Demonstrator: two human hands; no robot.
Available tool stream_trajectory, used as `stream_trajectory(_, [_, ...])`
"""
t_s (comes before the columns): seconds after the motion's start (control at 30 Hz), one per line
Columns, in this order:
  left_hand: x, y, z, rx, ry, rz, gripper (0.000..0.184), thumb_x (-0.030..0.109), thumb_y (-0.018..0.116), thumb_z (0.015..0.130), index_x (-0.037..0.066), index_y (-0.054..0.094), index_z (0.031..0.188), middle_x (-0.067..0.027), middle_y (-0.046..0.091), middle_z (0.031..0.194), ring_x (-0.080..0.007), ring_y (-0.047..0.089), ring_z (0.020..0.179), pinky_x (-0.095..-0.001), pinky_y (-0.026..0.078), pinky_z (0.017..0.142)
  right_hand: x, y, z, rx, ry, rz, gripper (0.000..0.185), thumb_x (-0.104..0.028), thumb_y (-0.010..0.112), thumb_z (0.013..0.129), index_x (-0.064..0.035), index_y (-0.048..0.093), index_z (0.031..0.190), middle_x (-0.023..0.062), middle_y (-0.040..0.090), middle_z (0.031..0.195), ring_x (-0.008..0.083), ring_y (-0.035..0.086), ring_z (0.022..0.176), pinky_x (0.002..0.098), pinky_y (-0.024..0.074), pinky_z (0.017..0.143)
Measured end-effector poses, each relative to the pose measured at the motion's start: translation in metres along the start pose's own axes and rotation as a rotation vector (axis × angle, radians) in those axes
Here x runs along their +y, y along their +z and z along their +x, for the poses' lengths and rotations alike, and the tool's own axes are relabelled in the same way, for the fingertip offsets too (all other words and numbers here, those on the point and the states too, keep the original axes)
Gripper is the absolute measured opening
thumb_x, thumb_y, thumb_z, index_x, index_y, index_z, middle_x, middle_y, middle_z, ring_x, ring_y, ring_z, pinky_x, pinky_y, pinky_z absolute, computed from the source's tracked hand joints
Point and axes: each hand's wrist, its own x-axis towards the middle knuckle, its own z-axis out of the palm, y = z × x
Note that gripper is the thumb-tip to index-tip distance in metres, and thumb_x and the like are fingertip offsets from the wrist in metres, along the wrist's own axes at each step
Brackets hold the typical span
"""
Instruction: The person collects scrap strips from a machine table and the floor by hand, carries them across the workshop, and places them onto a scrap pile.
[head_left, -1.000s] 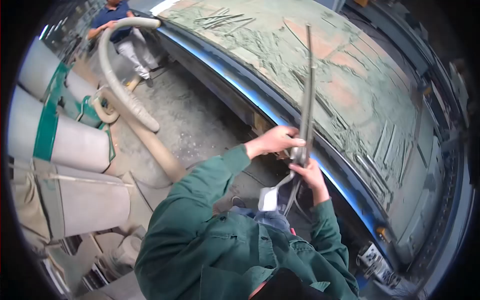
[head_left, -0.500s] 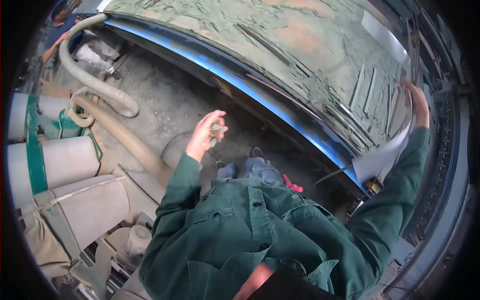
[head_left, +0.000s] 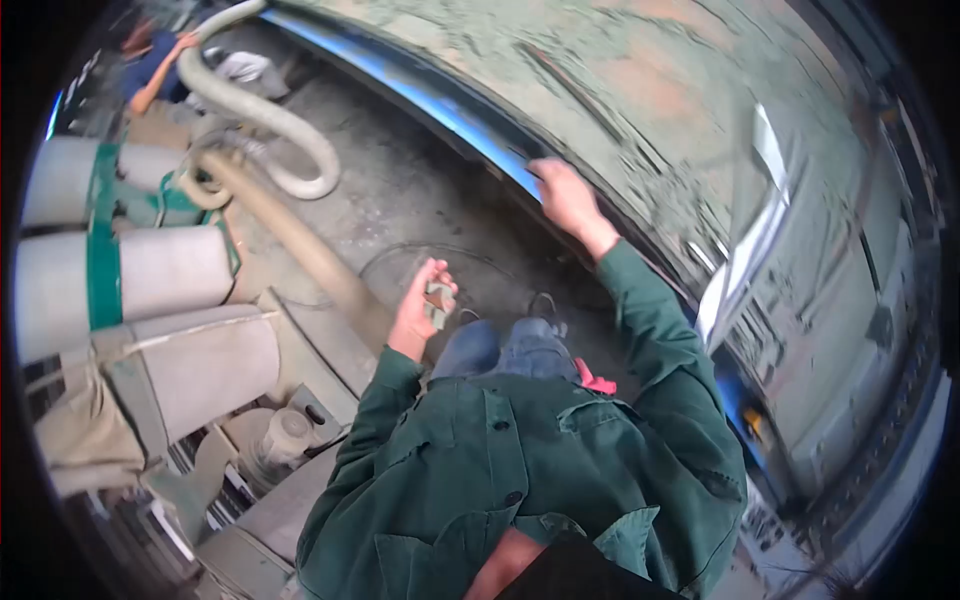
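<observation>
My left hand is held in front of my body above the floor, fingers curled round a few small grey-green pieces that look like scraps. My right hand is over the blue edge of a large dusty table. Its fingers are bent inward, and whatever they hold, if anything, is hidden. A bent white strip, shiny in places, lies across the table's near edge, to the right of that hand.
Thin offcuts and grey-green dust lie over the table. At left are bulky cylindrical bags with green bands, a beige hose and a pale curved hose. Beyond, a person in dark blue touches the pale hose.
My right hand has swung left from the table's far right side to its blue edge. The white sheet there has shifted and now shows as a bent strip. My left hand still holds its pieces.
</observation>
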Motion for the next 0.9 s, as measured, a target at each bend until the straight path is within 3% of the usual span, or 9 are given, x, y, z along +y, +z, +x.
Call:
stream_trajectory(0.17, [0.006,-0.033,-0.032,0.078,0.054,-0.126,0.02,0.034,0.057,0.088,0.014,0.058,0.092,0.0015,0.055,0.075,-0.0143,0.057,0.069,-0.0239,0.045,0.048,0.032,0.105,0.062,-0.227,0.183,-0.282,0.037,-0.009,0.049,0.08,-0.0115,0.048,0.117,0.0122,0.041,0.128,0.0374,0.051,0.104,0.046,0.0484,0.081])
stream_trajectory(0.23, [0.014,-0.067,-0.044,0.093,0.125,-0.159,0.023,0.034,0.057,0.087,0.012,0.057,0.094,0.0001,0.055,0.076,-0.0159,0.057,0.071,-0.0252,0.045,0.05,0.042,0.114,0.078,-0.325,0.342,-0.322,0.036,-0.01,0.051,0.079,-0.0139,0.049,0.115,0.0165,0.05,0.116,0.0373,0.054,0.102,0.0466,0.0482,0.081])
stream_trajectory(0.3, [0.024,-0.092,-0.059,0.18,0.188,-0.219,0.025,0.033,0.06,0.086,0.011,0.056,0.096,-0.0015,0.055,0.076,-0.0179,0.058,0.071,-0.0271,0.045,0.051,0.077,0.141,0.081,-0.246,0.266,-0.365,0.017,-0.01,0.048,0.082,-0.0078,0.051,0.099,0.0185,0.057,0.096,0.0358,0.062,0.081,0.0434,0.0524,0.069])
stream_trajectory(0.57, [0.086,-0.206,-0.048,0.06,0.207,-0.528,0.021,0.033,0.063,0.084,0.012,0.058,0.082,0.0001,0.057,0.075,-0.0166,0.059,0.071,-0.0266,0.048,0.051,0.034,0.135,0.114,-0.128,0.147,-0.654,0.007,-0.011,0.049,0.081,-0.0085,0.054,0.085,0.0119,0.057,0.089,0.0302,0.061,0.08,0.0425,0.0504,0.065])
stream_trajectory(0.63, [0.117,-0.215,-0.028,0.05,0.257,-0.529,0.021,0.033,0.063,0.084,0.012,0.058,0.081,0.0002,0.057,0.076,-0.0165,0.059,0.071,-0.0264,0.048,0.052,-0.016,0.133,0.131,-0.05,0.273,-0.279,0.018,-0.011,0.056,0.075,-0.0041,0.057,0.092,0.0145,0.058,0.093,0.0346,0.057,0.091,0.0446,0.0474,0.072])
stream_trajectory(0.67, [0.126,-0.219,-0.026,0.082,0.297,-0.532,0.021,0.033,0.063,0.083,0.013,0.057,0.08,0.0003,0.057,0.077,-0.0163,0.059,0.071,-0.0263,0.048,0.052,-0.027,0.148,0.133,0.037,0.16,-0.146,0.022,-0.009,0.055,0.078,-0.0032,0.059,0.098,0.012,0.06,0.09,0.0293,0.06,0.084,0.039,0.0484,0.067])
stream_trajectory(0.73, [0.165,-0.199,-0.025,0.138,0.335,-0.41,0.023,0.034,0.062,0.084,0.011,0.055,0.082,-0.002,0.058,0.078,-0.0176,0.06,0.073,-0.0282,0.049,0.053,-0.102,0.174,0.133,-0.069,0.5,0.807,0.021,-0.006,0.05,0.082,-0.0039,0.06,0.1,0.0027,0.059,0.079,0.0158,0.058,0.067,0.0294,0.0481,0.058])
stream_trajectory(0.83, [0.219,-0.153,-0.024,0.199,0.557,-0.027,0.023,0.03,0.059,0.087,0.007,0.054,0.088,-0.0046,0.058,0.079,-0.0179,0.061,0.073,-0.0283,0.049,0.056,-0.214,0.208,0.127,-0.422,0.933,1.644,0.032,-0.004,0.047,0.079,-0.0038,0.054,0.11,0.0094,0.056,0.086,0.0264,0.06,0.077,0.0463,0.0535,0.071])
stream_trajectory(0.9, [0.236,-0.134,-0.011,0.22,0.852,0.271,0.016,0.018,0.06,0.087,0.003,0.055,0.088,-0.0045,0.058,0.08,-0.0159,0.06,0.072,-0.025,0.048,0.061,-0.254,0.254,0.121,-0.55,1.102,1.91,0.029,-0.022,0.048,0.088,-0.0048,0.056,0.109,0.0117,0.059,0.095,0.0298,0.058,0.087,0.0537,0.0445,0.088])
